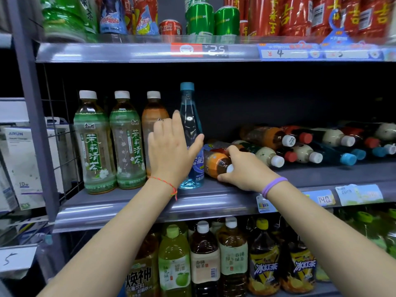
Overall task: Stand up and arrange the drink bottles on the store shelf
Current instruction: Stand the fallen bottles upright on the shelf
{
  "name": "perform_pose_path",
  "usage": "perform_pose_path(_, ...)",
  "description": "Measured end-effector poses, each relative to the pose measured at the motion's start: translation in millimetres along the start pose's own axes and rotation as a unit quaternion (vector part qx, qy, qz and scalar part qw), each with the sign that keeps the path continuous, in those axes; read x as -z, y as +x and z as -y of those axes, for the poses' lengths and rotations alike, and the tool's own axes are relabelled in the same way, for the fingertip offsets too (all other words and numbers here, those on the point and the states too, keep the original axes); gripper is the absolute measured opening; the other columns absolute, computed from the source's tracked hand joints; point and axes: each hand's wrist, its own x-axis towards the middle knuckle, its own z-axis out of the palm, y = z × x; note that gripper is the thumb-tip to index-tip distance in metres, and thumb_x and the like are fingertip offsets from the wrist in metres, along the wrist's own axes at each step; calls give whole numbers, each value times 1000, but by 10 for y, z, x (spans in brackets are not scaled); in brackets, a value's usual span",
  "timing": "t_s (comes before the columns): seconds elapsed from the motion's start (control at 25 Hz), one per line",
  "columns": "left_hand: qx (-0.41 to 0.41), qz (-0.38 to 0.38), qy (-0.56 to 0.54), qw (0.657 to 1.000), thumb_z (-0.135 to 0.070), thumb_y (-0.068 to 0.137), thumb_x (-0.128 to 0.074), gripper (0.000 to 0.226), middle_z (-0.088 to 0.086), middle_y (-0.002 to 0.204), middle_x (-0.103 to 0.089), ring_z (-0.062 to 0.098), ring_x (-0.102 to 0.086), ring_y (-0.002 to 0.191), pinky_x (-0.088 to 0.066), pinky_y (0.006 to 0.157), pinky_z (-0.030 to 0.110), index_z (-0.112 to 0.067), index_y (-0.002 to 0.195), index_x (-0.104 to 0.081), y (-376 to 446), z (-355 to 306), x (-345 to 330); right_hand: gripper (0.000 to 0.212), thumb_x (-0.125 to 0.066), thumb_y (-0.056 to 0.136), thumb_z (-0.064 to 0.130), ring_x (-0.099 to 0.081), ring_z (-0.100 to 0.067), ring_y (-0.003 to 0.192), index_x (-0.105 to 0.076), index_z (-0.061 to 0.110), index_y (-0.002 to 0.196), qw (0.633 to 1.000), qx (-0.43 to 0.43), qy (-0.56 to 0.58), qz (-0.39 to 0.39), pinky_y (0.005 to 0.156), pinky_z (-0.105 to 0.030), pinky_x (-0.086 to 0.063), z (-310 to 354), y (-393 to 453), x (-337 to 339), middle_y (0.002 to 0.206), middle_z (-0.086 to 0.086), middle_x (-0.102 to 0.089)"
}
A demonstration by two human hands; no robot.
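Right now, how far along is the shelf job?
Done: four bottles stand upright at the shelf's left, the blue bottle last in line. In hand: the left hand steadies the blue bottle with straight fingers; the right hand grips a lying orange bottle. Left: the pile of lying bottles on the right.

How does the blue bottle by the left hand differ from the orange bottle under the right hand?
The blue bottle stands upright on the shelf; the orange bottle lies on its side. The blue bottle has a blue cap and clear blue contents; the orange bottle has a white cap and an orange label. The left hand rests open against the blue bottle, while the right hand grips the orange bottle. Both sit on the same shelf.
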Motion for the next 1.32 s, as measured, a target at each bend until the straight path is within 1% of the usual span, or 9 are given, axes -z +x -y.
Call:
perform_pose_path(0.16, -52, -1, 61, 997, -72, 86, -41, 92, 21, 156, -36, 40, -35, 142, -37, 103, 50, -14, 157, -26, -27, 90, -33, 51, -77, 83, 39, -59, -26, 100, -52, 11, 117, 987, -14, 137, -77, 79, -34, -46, 2, 31, 59, 110, -8, -62)
perform_pose_path(0.32, -73, 37, 64, 995, -72, 76, -53, 97, 22, 161, -27, 43, -29, 146, -36, 108, 56, -24, 157, -28, -94, 209, -54, 32, -75, 84, 37, -55, -17, 82, -61, 10, 94, 941, 1, 241, -238, 66, -25, -34, 59, 111, 176, 85, 2, -60)
perform_pose_path(0.44, -92, 48, 61, 993, -67, 80, -58, 89, 21, 158, -33, 44, -33, 144, -41, 103, 52, -21, 153, -37, -116, 268, -58, 29, -71, 87, 39, -53, -16, 87, -66, 12, 98, 910, 20, 291, -296, 72, -22, -34, 107, 230, 286, 95, -2, -56)
perform_pose_path(0.56, -93, 80, 67, 990, -60, 84, -65, 84, 15, 157, -39, 41, -36, 143, -42, 102, 50, -20, 153, -38, -95, 339, -47, 28, -62, 94, 41, -53, -12, 89, -59, 15, 102, 888, 43, 353, -291, 77, -22, -41, 238, 366, 391, 97, 1, -56)
perform_pose_path(0.68, -96, 111, 88, 985, -42, 89, -70, 73, 13, 159, -37, 40, -33, 145, -38, 107, 53, -23, 152, -39, -134, 399, -46, 30, -50, 101, 41, -52, -2, 78, -50, 13, 110, 871, 48, 406, -272, 63, -6, -41, 410, 430, 448, 90, 7, -54)
perform_pose_path(0.96, -119, 100, 53, 986, -10, 80, -65, 60, 23, 154, -40, 46, -34, 142, -33, 113, 58, -18, 139, -57, -215, 478, 46, 47, -61, 86, 61, -66, -13, 96, -61, 24, 114, 864, -13, 485, -136, 87, -34, -54, 686, 637, 326, 105, 3, -68)
perform_pose_path(1.08, -85, 96, -20, 992, -19, 95, -48, 61, 20, 159, -31, 39, -26, 148, -26, 119, 53, -11, 154, -32, -296, 484, 125, 62, -63, 78, 72, -67, -16, 101, -60, 25, 119, 853, -24, 514, -83, 92, -39, -54, 727, 533, 57, 110, 2, -69)
perform_pose_path(1.16, -73, 103, -73, 989, -33, 100, -40, 65, 17, 164, -21, 36, -17, 152, -18, 122, 49, -18, 159, -20, -322, 498, 181, 63, -50, 86, 73, -64, -11, 99, -60, 20, 120, 867, -17, 491, -89, 84, -28, -51, 762, 455, -56, 107, 4, -67)
perform_pose_path(1.32, -134, 93, -96, 982, -42, 98, -48, 64, 14, 167, -10, 36, -5, 154, -15, 121, 52, -32, 158, -26, -312, 483, 232, 57, -23, 106, 49, -54, -2, 72, -66, 16, 88, 916, -21, 386, -105, 61, -20, -35, 746, 297, -118, 76, 8, -60)
